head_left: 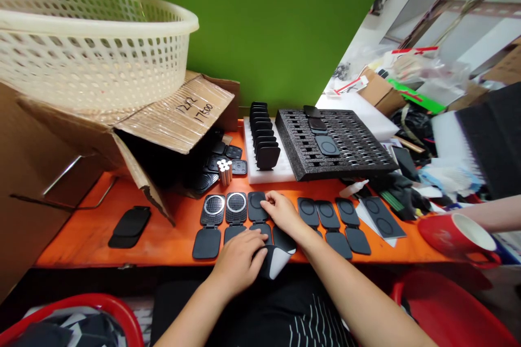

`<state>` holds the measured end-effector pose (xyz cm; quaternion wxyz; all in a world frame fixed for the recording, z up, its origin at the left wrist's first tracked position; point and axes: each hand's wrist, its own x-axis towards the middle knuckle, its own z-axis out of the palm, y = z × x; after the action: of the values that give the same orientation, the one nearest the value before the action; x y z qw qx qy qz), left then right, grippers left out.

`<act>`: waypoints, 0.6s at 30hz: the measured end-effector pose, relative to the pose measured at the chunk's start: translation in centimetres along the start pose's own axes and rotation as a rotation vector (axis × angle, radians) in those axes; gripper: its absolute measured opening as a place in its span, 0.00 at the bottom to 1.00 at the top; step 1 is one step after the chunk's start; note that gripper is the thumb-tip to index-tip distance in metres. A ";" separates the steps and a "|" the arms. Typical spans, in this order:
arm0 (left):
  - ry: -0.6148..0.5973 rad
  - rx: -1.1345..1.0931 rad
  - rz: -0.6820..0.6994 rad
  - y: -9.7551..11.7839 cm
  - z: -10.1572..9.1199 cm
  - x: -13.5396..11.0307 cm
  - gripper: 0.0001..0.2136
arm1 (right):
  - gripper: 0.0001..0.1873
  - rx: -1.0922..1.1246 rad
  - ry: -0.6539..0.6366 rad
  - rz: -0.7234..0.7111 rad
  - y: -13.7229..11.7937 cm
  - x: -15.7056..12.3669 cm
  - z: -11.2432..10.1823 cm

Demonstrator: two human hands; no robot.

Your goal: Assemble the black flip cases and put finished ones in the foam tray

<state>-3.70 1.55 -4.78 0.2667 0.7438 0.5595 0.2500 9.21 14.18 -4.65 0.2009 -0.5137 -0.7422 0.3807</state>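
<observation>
Near the front edge of the orange table, my left hand lies low over a hinged black folding panel, fingers bent forward. Its thumb rests on a black sheet with a white underside, curled up and hanging past the edge. My right hand is closed, its fingertips pressed at the right side of a black square pad that tops the same panel. Left of it lie two hinged panels with silver rings. To the right lie several panels with circle-marked pads. The sheet's grip is partly hidden.
An open cardboard box with a white basket on it stands left. Behind are a bundle of small rods, a white foam rack of upright black plates and a black foam tray. A red mug sits right.
</observation>
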 end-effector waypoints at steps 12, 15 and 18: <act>-0.043 0.002 -0.034 0.2 -0.4 0.2 0.09 | 0.06 -0.519 -0.014 -0.129 -1.3 -0.4 -0.2; -0.046 0.005 -0.034 0.2 -0.4 0.0 0.09 | 0.09 -0.680 -0.007 -0.173 -1.8 -0.2 0.0; -0.039 -0.010 -0.031 0.3 -0.3 0.0 0.09 | 0.18 -0.709 0.042 -0.026 -2.1 0.9 0.0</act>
<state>-3.70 1.48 -4.42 0.2851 0.7386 0.5643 0.2340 7.53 14.62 -3.10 0.0301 -0.5499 -0.8303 0.0860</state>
